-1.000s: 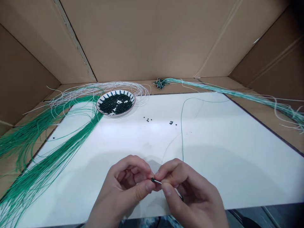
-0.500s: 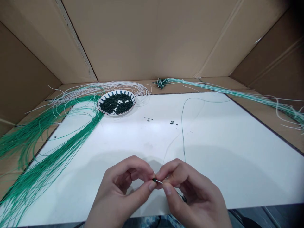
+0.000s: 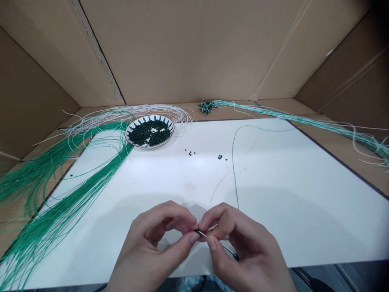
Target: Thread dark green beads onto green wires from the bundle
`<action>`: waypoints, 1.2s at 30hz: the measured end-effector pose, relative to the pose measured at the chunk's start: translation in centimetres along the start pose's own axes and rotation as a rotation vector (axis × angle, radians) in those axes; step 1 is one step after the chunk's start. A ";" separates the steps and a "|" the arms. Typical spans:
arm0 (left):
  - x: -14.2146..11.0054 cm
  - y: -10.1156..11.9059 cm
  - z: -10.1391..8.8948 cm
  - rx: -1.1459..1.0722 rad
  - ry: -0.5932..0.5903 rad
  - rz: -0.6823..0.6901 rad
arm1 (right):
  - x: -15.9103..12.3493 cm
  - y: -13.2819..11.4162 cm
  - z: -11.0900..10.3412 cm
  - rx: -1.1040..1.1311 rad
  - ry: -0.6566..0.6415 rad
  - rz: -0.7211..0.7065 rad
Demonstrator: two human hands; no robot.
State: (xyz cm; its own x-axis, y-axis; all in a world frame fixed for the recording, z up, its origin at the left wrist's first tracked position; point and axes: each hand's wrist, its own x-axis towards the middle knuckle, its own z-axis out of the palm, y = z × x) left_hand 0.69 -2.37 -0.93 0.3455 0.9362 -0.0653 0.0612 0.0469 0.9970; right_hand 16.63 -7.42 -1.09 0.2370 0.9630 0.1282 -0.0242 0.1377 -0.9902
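Near the front of the white board, my left hand pinches a small dark green bead between thumb and forefinger. My right hand is closed on a thin pale thread, whose short straight length runs to the bead. Fingertips of both hands almost touch. Below my right forefinger a small dark piece shows at the end of a thin line; its kind cannot be made out. A green thread trails from behind my right hand towards the back of the board.
A patterned plate of dark beads stands at the back left. Bundles of green thread and white thread lie around it. Several loose beads dot the board. A dark beaded star with long threads lies behind, against cardboard walls.
My right thumb and fingers have shifted slightly left, closer to the bead, so less pale thread shows between the hands. My left hand keeps its pinch.
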 end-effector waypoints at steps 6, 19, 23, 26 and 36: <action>-0.3 0.5 0.1 0.106 0.014 0.006 | 0.3 -0.6 -0.5 0.004 -0.078 0.106; -1.6 1.6 1.0 0.231 -0.139 0.070 | -0.4 -1.2 -3.0 0.053 -0.313 0.147; -2.7 2.2 1.5 0.236 -0.173 0.132 | -1.9 -1.3 -3.5 0.061 -0.302 0.137; -3.7 3.0 2.4 0.174 -0.139 0.167 | -3.3 -1.8 -3.3 0.092 -0.223 0.110; -5.0 3.3 3.6 -0.282 -0.125 0.021 | -5.3 -5.0 -2.8 0.114 -0.106 0.107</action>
State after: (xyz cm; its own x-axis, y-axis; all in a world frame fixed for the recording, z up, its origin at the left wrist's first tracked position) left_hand 2.57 -8.19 2.52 0.4577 0.8885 -0.0312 -0.2032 0.1387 0.9693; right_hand 18.25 -13.90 3.06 0.1233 0.9918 0.0334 -0.1550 0.0525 -0.9865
